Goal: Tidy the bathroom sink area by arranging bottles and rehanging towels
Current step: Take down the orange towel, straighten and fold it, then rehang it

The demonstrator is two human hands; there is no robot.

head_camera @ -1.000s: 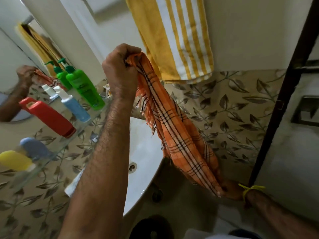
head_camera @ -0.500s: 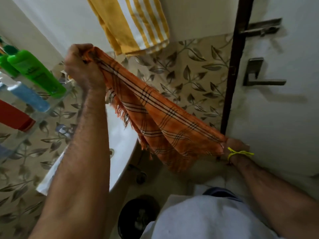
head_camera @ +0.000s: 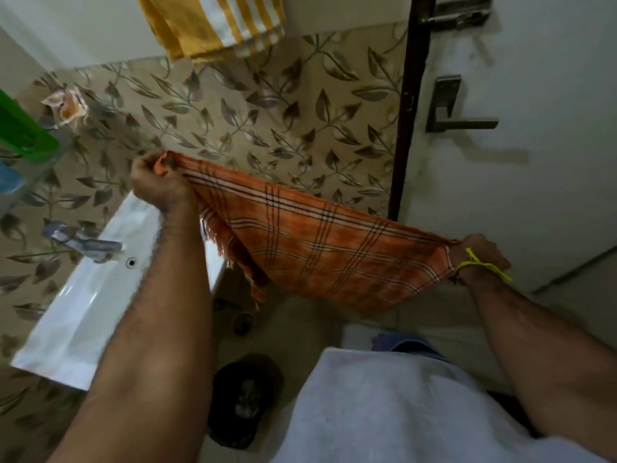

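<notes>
An orange checked towel (head_camera: 320,248) with a fringed end is stretched almost level between both hands, in front of the leaf-patterned wall. My left hand (head_camera: 158,185) grips its left corner above the white sink (head_camera: 83,312). My right hand (head_camera: 480,259), with a yellow thread at the wrist, grips the right corner near the door. A yellow and white striped towel (head_camera: 213,23) hangs at the top. A green bottle (head_camera: 23,128) and a blue bottle (head_camera: 8,180) show partly at the left edge on a glass shelf.
A chrome tap (head_camera: 83,243) juts over the sink. A white door with a metal handle (head_camera: 457,108) and a latch (head_camera: 457,13) fills the right, beside a dark frame (head_camera: 405,111). A dark round object (head_camera: 243,399) sits on the floor below.
My right hand has risen and moved right, pulling the orange towel from a steep hang to a nearly level spread. My left hand has dropped lower. The view has swung right, away from the bottles.
</notes>
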